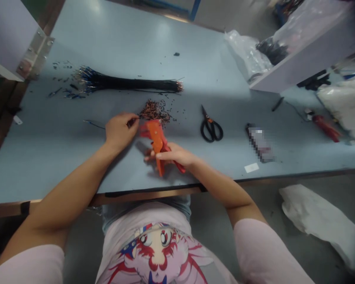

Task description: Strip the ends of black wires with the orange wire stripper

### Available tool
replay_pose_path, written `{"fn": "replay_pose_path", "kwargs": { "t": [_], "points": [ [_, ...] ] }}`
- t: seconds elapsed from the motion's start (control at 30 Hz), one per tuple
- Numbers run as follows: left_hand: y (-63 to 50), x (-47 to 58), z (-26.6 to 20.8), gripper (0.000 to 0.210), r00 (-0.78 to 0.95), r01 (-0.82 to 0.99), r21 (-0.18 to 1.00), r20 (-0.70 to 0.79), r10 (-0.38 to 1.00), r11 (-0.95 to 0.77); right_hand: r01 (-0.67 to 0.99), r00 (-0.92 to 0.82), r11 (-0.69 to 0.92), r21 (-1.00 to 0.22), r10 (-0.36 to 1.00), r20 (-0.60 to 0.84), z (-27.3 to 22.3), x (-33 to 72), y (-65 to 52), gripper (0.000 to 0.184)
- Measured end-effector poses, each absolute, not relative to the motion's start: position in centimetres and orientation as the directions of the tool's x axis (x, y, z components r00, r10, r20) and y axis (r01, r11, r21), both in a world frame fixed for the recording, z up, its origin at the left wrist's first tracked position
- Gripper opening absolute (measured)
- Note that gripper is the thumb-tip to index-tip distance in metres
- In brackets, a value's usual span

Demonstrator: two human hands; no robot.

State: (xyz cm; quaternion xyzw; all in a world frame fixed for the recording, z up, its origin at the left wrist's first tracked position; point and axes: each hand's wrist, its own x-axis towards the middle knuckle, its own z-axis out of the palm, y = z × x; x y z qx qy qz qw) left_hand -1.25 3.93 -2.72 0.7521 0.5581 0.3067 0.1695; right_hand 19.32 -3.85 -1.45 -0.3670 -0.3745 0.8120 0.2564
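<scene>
My left hand pinches a thin black wire, whose blue-tipped end sticks out to the left of the hand. The wire's other end points toward the jaws of an orange-red wire stripper. Around the stripper's handles my right hand is closed. Just beyond the jaws lies a heap of short copper-coloured and black scraps. Farther back rests a long bundle of black wires, with blue and metal tips on the left and bare copper ends on the right.
Black-handled scissors lie right of the stripper. Further right are a blurred-out flat device, a white label and a red-handled tool. Loose blue-tipped bits lie at left. A panel and plastic bags stand at back right.
</scene>
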Motion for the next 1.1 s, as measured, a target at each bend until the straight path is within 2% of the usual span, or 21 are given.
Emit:
{"fn": "replay_pose_path", "kwargs": {
  "t": [0.07,0.1,0.2,0.33,0.47,0.53,0.6,0.67,0.83,1.1],
  "points": [
    [4.1,-1.4,-2.9,0.024,0.187,0.740,0.588,0.287,0.939,-0.327,-0.268,-0.389,-0.345,-0.900,0.893,-0.226,-2.0,19.6,-2.9,0.027],
    [4.2,-1.5,-3.0,0.025,0.188,0.740,0.586,0.292,0.938,-0.330,-0.339,-0.335,-0.276,-0.899,0.929,-0.159,-2.3,20.0,-2.3,0.025],
    [4.3,-1.7,-2.9,0.026,0.212,0.737,0.571,0.314,0.925,-0.362,-0.509,-0.360,-0.326,-0.796,0.921,-0.147,-3.1,21.4,-0.9,0.017],
    [3.7,-1.7,-2.1,0.024,0.288,0.687,0.571,0.353,0.890,-0.449,-0.573,-0.364,-0.401,-0.715,0.906,-0.217,-4.0,22.3,-0.2,0.014],
    [2.6,-0.5,-1.7,0.022,0.525,0.612,0.602,0.176,0.833,-0.513,-0.561,-0.356,-0.377,-0.737,0.914,-0.196,-4.2,21.9,-0.5,0.015],
    [2.1,0.2,-2.0,0.023,0.622,0.610,0.545,0.122,0.774,-0.576,-0.566,-0.311,-0.340,-0.751,0.932,-0.187,-4.1,21.5,-0.8,0.014],
    [1.9,0.7,-2.6,0.024,0.656,0.618,0.441,0.166,0.736,-0.651,-0.578,-0.250,-0.298,-0.760,0.951,-0.183,-4.0,21.0,-1.0,0.014],
    [2.1,0.6,-3.2,0.023,0.639,0.631,0.381,0.237,0.731,-0.675,-0.595,-0.183,-0.249,-0.764,0.968,-0.173,-4.0,20.7,-1.1,0.013],
    [2.8,-1.2,-3.3,0.025,0.526,0.673,0.368,0.373,0.765,-0.642,-0.629,-0.035,-0.152,-0.762,0.985,-0.168,-3.9,20.0,-0.8,0.012],
    [1.6,-2.4,-2.3,0.024,0.463,0.707,0.379,0.391,0.795,-0.598,-0.612,-0.013,-0.154,-0.776,0.983,-0.184,-3.7,19.5,-0.5,0.015]
  ]
}}
